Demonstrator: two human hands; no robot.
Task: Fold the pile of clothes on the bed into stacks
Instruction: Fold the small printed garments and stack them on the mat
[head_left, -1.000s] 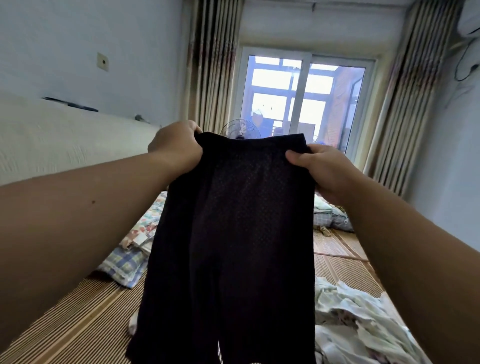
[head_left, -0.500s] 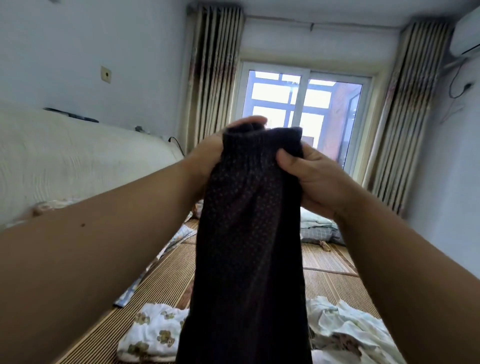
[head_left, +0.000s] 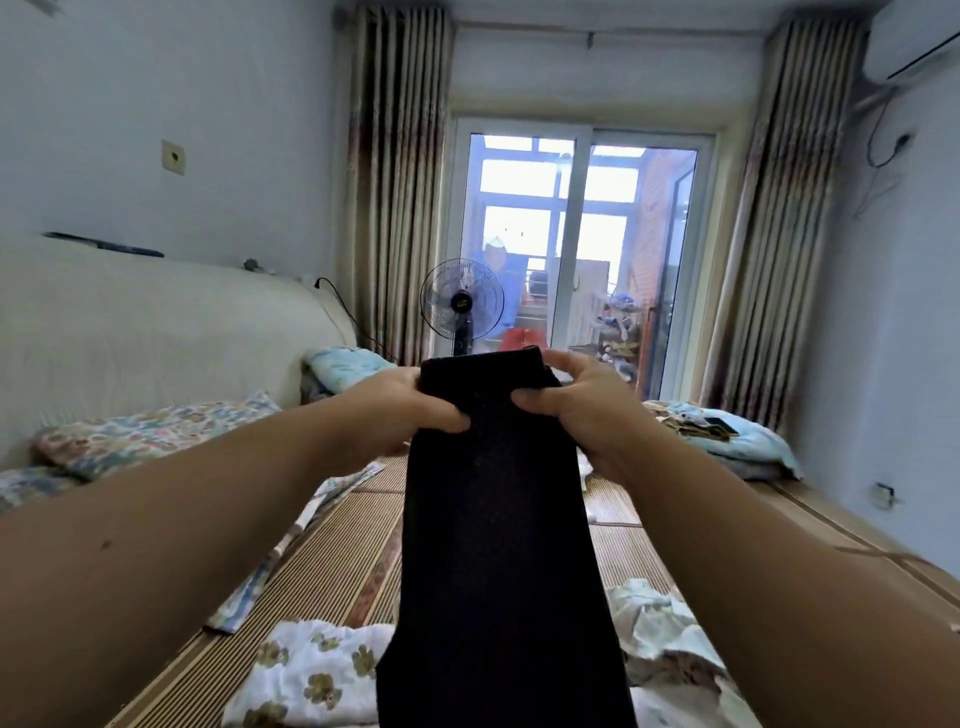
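A pair of black mesh shorts (head_left: 498, 545), folded in half lengthwise, hangs in front of me above the bed (head_left: 332, 577). My left hand (head_left: 395, 410) grips its waistband from the left, thumb on the front. My right hand (head_left: 587, 410) pinches the waistband from the right, fingers curled over the top edge. Below, on the striped bed mat, lies a white garment with a bear print (head_left: 306, 675), and to its right a crumpled pile of pale clothes (head_left: 660, 639). The shorts hide what lies between them.
A floral and checked quilt (head_left: 145, 431) lies along the padded headboard (head_left: 156, 332) on the left. Pale blue pillows (head_left: 737, 441) sit at the far right of the bed. A standing fan (head_left: 461, 306) is in front of the glass balcony door (head_left: 582, 249).
The shorts were spread wide, then folded in half lengthwise as my hands came together. Both hands have since lowered with the shorts, and the view tilted down, showing more of the bed.
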